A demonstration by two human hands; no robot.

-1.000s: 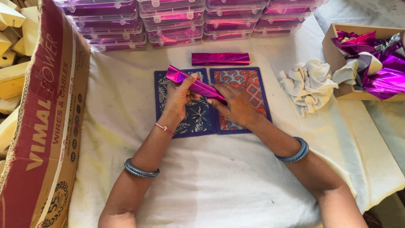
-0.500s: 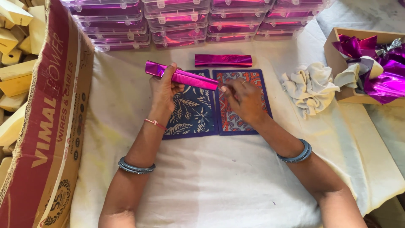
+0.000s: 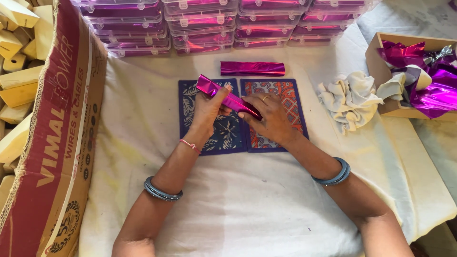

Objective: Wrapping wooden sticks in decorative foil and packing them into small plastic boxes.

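Observation:
My left hand and my right hand both grip a long bar wrapped in shiny magenta foil, held tilted above two patterned mats. The left mat is dark blue with a leaf print; the right mat is blue-edged with red and orange patterns. A second foil-wrapped bar lies flat on the white cloth just beyond the mats.
Stacks of clear plastic boxes with magenta contents line the far edge. A large cardboard box holding yellow foam blocks stands at left. A crumpled white cloth and a small box of foil sheets sit at right.
The foil bar, held level half a second ago, is now tilted with its right end lower. Both hands have closed in on it over the mats.

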